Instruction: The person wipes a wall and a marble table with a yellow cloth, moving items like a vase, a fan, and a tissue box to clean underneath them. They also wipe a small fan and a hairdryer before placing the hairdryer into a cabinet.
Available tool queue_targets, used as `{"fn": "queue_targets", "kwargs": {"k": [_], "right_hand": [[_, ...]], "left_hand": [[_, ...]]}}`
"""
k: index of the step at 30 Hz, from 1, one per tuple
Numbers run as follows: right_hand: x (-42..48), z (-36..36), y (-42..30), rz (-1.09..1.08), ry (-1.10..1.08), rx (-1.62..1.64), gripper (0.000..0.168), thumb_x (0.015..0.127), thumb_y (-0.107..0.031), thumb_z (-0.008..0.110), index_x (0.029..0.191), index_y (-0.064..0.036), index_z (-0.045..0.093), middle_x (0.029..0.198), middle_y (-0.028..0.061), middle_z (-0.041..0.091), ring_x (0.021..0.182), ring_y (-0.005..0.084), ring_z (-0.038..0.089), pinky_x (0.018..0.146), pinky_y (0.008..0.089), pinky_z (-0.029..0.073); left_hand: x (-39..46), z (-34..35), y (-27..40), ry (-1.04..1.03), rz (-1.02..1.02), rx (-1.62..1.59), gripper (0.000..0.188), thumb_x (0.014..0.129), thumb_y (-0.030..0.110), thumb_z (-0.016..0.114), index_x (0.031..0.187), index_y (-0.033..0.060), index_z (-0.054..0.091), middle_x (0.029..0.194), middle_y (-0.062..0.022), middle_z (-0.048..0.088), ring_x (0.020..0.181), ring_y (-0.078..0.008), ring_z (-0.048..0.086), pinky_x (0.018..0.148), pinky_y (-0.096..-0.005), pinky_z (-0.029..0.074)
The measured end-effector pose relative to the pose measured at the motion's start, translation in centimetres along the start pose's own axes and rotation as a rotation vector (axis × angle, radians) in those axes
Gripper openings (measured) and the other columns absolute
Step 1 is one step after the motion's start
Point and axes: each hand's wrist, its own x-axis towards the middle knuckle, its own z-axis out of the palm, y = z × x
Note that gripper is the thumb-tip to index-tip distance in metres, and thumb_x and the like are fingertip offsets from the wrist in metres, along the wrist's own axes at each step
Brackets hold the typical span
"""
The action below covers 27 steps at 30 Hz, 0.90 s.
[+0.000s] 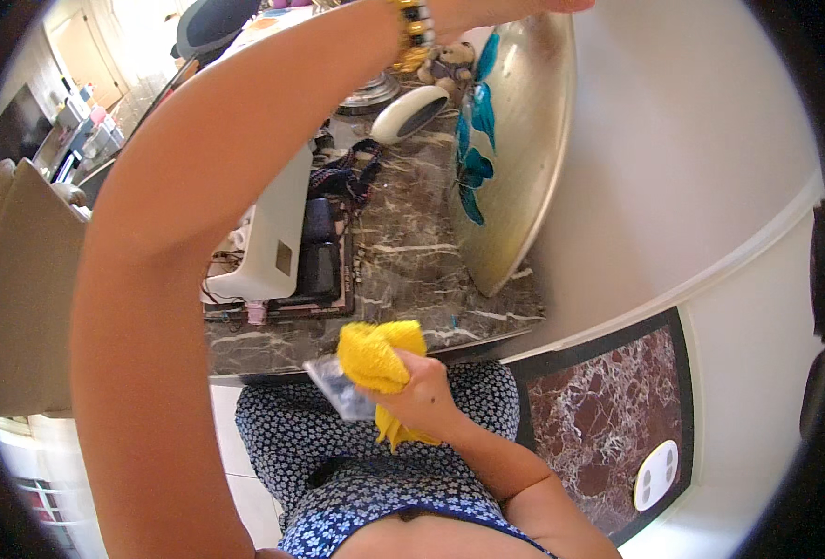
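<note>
My right hand (419, 402) grips a bunched yellow cloth (374, 355) in front of my lap. A clear plastic piece (341, 386), perhaps a bag or packet, sticks out beside the cloth and seems to be in the same hand. My left arm reaches up across the view, with beaded bracelets (414, 35) at the wrist. Cut off by the top edge, my left hand (503, 10) is over the upper end of a large silvery dish (524, 140); whether it grips the dish is hidden. Teal butterfly shapes (478, 168) decorate this dish, which stands on edge against the wall.
On the dark marble tabletop (412, 258) are a white bin-like holder (272, 258), black cases (318, 269), a dark braided strap (349, 171), a white oval device (410, 114) and a teddy bear (451, 63). A beige chair (21, 300) stands left. A white scale (655, 475) is low at right.
</note>
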Motion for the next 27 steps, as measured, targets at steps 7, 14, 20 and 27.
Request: {"fn": "queue_targets", "kwargs": {"k": [7,14,20,27], "right_hand": [[0.5,0.3,1.3,0.194,-0.487,0.557,0.039,0.069,-0.016,0.076,0.103,-0.004,0.062,0.096,0.0022,0.066,0.088,0.009,0.059,0.083,0.027,0.045],[-1.5,-5.9,1.5,0.19,-0.3,1.05,0.079,0.058,0.001,0.078,0.127,-0.003,0.041,0.12,0.01,0.055,0.111,0.0216,0.052,0.096,0.037,0.04],[-2.6,-9.4,3.8,0.072,0.015,1.173,0.095,0.047,-0.016,0.085,0.128,0.0,0.038,0.122,0.016,0.051,0.111,0.0309,0.051,0.097,0.0448,0.038],[-1.9,-10.6,1.0,-0.021,0.169,1.045,0.089,0.051,-0.022,0.085,0.126,-0.002,0.041,0.12,0.0144,0.051,0.11,0.0286,0.051,0.095,0.0434,0.04]], "left_hand": [[-16.7,-7.4,-0.6,0.049,0.522,0.743,0.056,0.067,0.039,0.074,0.109,0.0074,0.054,0.109,-0.0089,0.052,0.099,-0.0216,0.052,0.081,-0.034,0.043],[-32.4,-10.5,-4.3,0.213,-0.184,0.801,0.065,0.07,0.04,0.073,0.117,0.0049,0.046,0.109,-0.0136,0.051,0.102,-0.0263,0.052,0.081,-0.0347,0.046],[-35.5,-12.9,-11.4,0.352,-0.871,0.031,0.062,0.083,0.032,0.062,0.125,-0.0044,0.034,0.11,-0.0177,0.052,0.098,-0.0257,0.058,0.079,-0.0304,0.049],[-35.2,-12.7,-14.1,0.197,-1.092,-1.081,0.047,0.089,0.027,0.044,0.12,-0.0077,0.037,0.12,-0.0291,0.047,0.106,-0.0399,0.052,0.093,-0.0463,0.041]]}}
